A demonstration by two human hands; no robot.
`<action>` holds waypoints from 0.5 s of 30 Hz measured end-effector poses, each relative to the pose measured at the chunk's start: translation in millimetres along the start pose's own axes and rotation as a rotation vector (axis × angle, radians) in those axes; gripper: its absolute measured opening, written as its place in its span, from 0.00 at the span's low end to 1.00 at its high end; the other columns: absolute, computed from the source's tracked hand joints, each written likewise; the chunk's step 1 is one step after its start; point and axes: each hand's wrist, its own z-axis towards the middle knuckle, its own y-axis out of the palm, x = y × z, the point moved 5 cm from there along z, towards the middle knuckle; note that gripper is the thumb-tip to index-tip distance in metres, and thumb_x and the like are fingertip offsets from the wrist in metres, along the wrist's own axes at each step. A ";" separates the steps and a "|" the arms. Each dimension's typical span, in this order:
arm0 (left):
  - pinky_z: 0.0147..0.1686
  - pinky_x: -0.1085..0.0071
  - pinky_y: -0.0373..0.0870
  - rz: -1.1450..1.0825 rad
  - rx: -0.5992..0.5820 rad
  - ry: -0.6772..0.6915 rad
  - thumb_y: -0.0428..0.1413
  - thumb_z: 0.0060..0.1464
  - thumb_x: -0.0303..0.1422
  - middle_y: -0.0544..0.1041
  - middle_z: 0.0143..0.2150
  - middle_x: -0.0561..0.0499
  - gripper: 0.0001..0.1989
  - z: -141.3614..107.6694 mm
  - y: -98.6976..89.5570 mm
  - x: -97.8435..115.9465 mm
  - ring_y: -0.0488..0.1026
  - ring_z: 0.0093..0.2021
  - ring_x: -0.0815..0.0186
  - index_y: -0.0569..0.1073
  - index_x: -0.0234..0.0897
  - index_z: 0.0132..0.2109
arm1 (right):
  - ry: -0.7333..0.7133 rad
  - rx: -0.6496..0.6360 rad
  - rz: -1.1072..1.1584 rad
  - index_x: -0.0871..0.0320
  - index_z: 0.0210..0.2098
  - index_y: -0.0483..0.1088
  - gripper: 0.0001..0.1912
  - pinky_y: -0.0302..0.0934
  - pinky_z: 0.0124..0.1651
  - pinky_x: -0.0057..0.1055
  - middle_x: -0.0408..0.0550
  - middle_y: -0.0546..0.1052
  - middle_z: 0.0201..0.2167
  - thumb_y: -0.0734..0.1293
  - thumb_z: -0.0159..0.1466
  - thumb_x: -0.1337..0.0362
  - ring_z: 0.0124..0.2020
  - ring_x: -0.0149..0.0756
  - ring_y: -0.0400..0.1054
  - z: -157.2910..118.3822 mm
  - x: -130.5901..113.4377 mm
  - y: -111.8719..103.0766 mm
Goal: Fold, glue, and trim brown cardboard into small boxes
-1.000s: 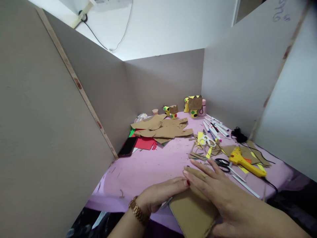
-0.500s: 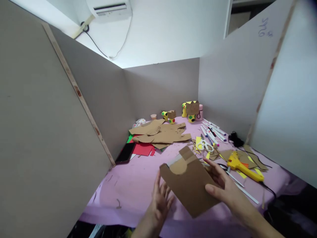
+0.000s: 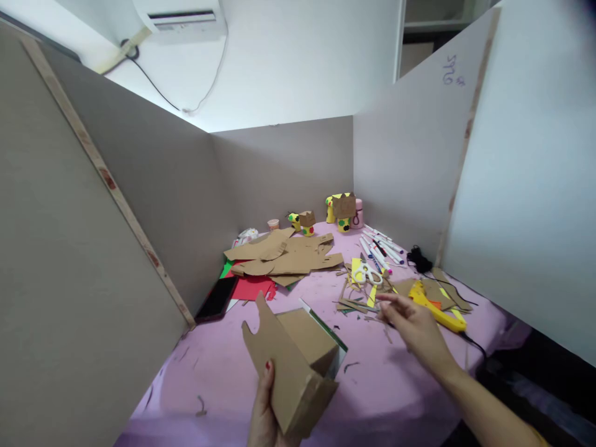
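My left hand point(image 3: 264, 406) grips a folded brown cardboard piece point(image 3: 291, 379) by its lower edge, thumb lying on the near face. The piece is tilted, with a curved notch at its upper end and an open, box-like inside. A white and green edge shows along its far right side. My right hand point(image 3: 412, 326) is over the right of the table, with thumb and fingers drawn together at the cardboard scraps point(image 3: 351, 304). A thin greyish thing shows by its fingertips, too small to name. White-handled scissors point(image 3: 367, 274) lie just beyond.
A yellow glue gun point(image 3: 435, 310) with a black cord lies right of my hand. Several markers point(image 3: 382, 248) lie behind. Cardboard sheets point(image 3: 293, 254), red paper point(image 3: 251, 287) and a phone point(image 3: 216, 300) are left. Yellow spotted figures point(image 3: 343, 214) stand at the back between grey partitions.
The cardboard piece has turned and moved left and is now in my left hand alone. My right hand has let go of it and reached to the scraps. The view has swung slightly right.
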 end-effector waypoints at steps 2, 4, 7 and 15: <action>0.53 0.54 0.72 -0.065 -0.072 -0.025 0.60 0.56 0.37 0.85 0.37 0.49 0.39 5.4 -3.2 1.0 0.82 0.41 0.54 0.51 0.42 0.69 | 0.043 0.040 -0.138 0.59 0.51 0.69 0.16 0.69 0.43 0.42 0.49 0.76 0.46 0.64 0.68 0.56 0.40 0.39 0.74 31.6 6.9 -15.8; 0.54 0.50 0.70 -0.097 -0.133 -0.069 0.59 0.57 0.40 0.85 0.41 0.46 0.41 9.5 -3.4 -1.8 0.81 0.43 0.52 0.48 0.42 0.70 | 0.060 0.042 -0.282 0.58 0.51 0.69 0.15 0.70 0.45 0.43 0.49 0.74 0.50 0.66 0.67 0.59 0.44 0.40 0.73 62.6 10.4 -20.9; 0.56 0.44 0.66 -0.130 -0.179 -0.095 0.60 0.55 0.43 0.84 0.42 0.42 0.38 16.6 -4.3 -7.7 0.79 0.47 0.47 0.55 0.39 0.68 | 0.077 0.035 -0.486 0.57 0.52 0.69 0.14 0.69 0.47 0.44 0.50 0.73 0.52 0.66 0.68 0.60 0.46 0.41 0.72 102.9 12.5 -14.2; 0.62 0.41 0.56 -0.058 -0.146 -0.105 0.66 0.45 0.42 0.84 0.42 0.43 0.16 31.0 -27.2 -6.4 0.63 0.63 0.41 0.80 0.40 0.41 | 0.179 0.032 -0.753 0.57 0.53 0.68 0.17 0.68 0.48 0.46 0.51 0.72 0.53 0.67 0.67 0.60 0.48 0.43 0.71 159.0 31.5 11.3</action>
